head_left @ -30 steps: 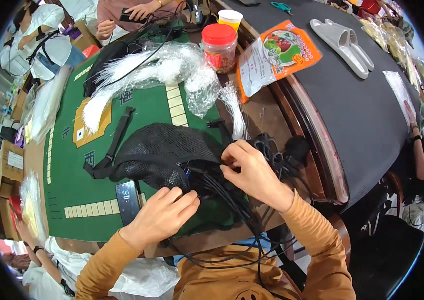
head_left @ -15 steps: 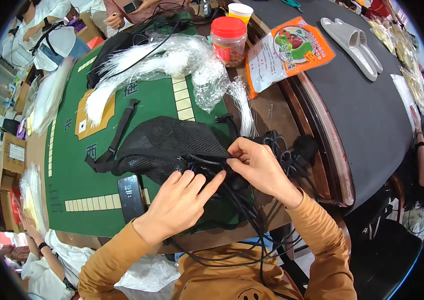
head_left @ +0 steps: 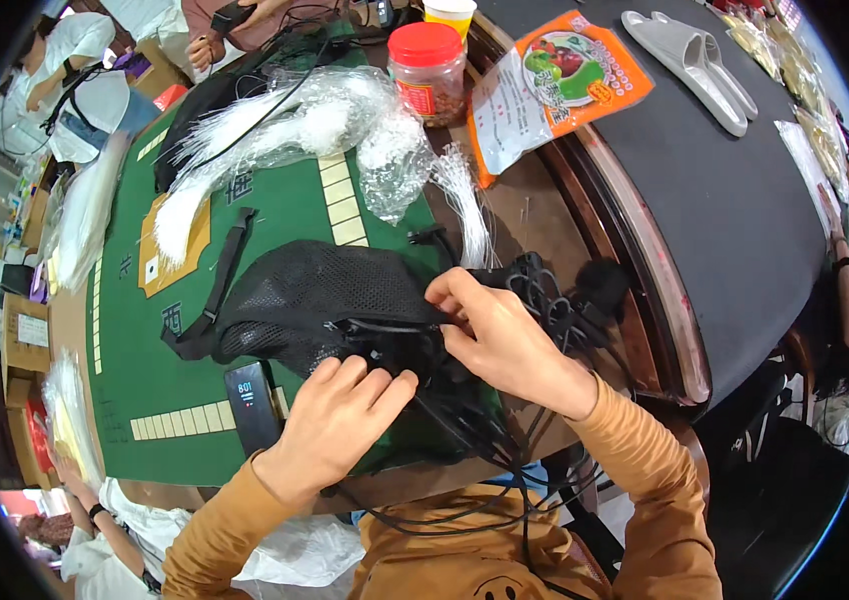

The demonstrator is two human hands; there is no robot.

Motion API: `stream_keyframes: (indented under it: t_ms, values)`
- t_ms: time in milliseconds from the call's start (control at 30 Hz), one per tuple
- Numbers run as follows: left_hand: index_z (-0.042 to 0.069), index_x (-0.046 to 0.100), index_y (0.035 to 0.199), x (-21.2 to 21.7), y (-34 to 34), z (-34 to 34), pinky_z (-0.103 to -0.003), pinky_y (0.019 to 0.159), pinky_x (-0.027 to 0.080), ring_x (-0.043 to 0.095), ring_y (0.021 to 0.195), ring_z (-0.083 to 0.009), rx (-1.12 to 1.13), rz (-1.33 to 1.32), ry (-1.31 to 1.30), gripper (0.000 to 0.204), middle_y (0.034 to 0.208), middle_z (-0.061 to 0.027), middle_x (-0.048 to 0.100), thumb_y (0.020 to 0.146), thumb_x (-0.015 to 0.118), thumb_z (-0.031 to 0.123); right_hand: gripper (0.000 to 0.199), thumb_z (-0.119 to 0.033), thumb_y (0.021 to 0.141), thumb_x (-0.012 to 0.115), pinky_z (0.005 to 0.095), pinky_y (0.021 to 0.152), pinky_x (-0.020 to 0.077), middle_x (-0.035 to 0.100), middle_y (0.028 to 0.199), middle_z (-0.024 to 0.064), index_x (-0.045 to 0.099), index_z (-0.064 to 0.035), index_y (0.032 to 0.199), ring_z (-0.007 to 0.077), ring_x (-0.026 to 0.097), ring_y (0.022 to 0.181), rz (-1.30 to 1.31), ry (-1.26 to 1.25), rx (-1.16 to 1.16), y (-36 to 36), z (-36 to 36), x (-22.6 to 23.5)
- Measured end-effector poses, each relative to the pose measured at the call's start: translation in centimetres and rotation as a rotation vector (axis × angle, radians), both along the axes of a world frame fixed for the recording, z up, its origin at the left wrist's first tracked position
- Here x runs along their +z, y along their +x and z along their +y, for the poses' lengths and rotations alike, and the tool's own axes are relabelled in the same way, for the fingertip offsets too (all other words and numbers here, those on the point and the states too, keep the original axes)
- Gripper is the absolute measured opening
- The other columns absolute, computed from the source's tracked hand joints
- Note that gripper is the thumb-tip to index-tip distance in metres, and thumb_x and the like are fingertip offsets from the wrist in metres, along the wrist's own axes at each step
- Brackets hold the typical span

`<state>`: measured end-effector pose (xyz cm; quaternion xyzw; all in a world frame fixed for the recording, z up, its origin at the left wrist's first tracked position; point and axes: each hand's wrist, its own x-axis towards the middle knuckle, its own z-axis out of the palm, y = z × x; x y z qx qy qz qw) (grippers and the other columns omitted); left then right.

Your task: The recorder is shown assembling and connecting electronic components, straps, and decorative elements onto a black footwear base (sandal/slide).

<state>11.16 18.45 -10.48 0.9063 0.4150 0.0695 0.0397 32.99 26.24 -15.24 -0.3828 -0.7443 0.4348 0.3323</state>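
— What carries it all?
— A green table (head_left: 275, 215), with a dark round table (head_left: 745, 220) touching its right edge. Near the green table's front edge, right of middle, lies a black mesh bag (head_left: 315, 290), its strap (head_left: 220, 290) running out toward the left.

— And the hands?
— Both are at the bag's front side. The right hand (head_left: 505, 335) pinches the bag's edge, fingers curled on the mesh above a bundle of black cables (head_left: 545, 295) at the front right corner. The left hand (head_left: 340, 425) has its fingers bent onto the dark cables at the bag's mouth; I cannot tell whether it truly grips them.

— Anything smaller?
— Clear plastic wrap with white fibres (head_left: 315, 125) toward the far edge, an orange packet (head_left: 560, 85) and a red-lidded jar (head_left: 430, 70) at the far right corner, and a phone (head_left: 252, 400) just beside the left hand at the front edge.
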Motion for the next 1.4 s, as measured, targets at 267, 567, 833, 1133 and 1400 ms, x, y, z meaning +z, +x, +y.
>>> stream_keyframes:
  t_ms: [267,567,833,1133,1400]
  values:
    - [0.006,0.068,0.106,0.2,-0.5,-0.2,-0.038,0.07,0.044,0.057,0.078,-0.0218,0.021,-0.033,0.015,0.032,0.091,-0.0026,0.068,0.075,0.076,0.004,0.047,0.006,0.08,0.062,0.0421,0.066,0.0602,0.056,0.117,0.018,0.052,-0.0044,0.125,0.0368,0.07,0.09,-0.237,0.39,0.053,0.5,-1.2,0.1]
    - [0.003,0.067,0.106,0.9,-0.6,0.0,-0.039,0.069,0.045,0.06,0.081,-0.0254,0.02,-0.064,-0.044,0.036,0.095,-0.0072,0.069,0.072,0.078,0.001,0.042,0.006,0.08,0.065,0.0413,0.064,0.0607,0.062,0.117,0.0135,0.056,-0.0037,0.12,0.0359,0.072,0.082,-0.077,0.333,-0.031,-0.2,-0.7,-0.6]
    - [0.001,0.068,0.119,0.5,0.2,0.9,-0.035,0.072,0.048,0.06,0.084,-0.0213,0.023,-0.02,-0.07,0.039,0.097,-0.0079,0.066,0.081,0.068,0.008,0.035,0.005,0.08,0.066,0.0398,0.062,0.0587,0.063,0.116,0.0118,0.059,-0.0068,0.111,0.0299,0.07,0.075,-0.08,0.474,-0.028,-0.8,-0.1,-0.1]
    - [0.0,0.068,0.12,1.9,-3.4,0.6,-0.042,0.083,0.052,0.064,0.096,-0.0332,0.214,-0.256,0.097,0.042,0.115,-0.0149,0.066,0.079,0.07,-0.007,0.035,-0.018,0.083,0.064,0.0308,0.075,0.0467,0.059,0.133,0.0094,0.062,-0.0126,0.117,0.0168,0.059,0.087,-0.421,0.914,-0.001,-1.0,-0.3,0.4]
    - [0.003,0.067,0.106,0.1,-7.3,3.3,-0.041,0.089,0.046,0.06,0.102,-0.0306,0.284,-0.153,0.224,0.025,0.105,-0.0093,0.064,0.082,0.074,0.002,0.033,-0.017,0.083,0.064,0.0326,0.078,0.0483,0.063,0.123,0.0086,0.062,-0.0102,0.115,0.019,0.06,0.091,-0.461,0.954,0.004,-2.0,-0.3,1.1]
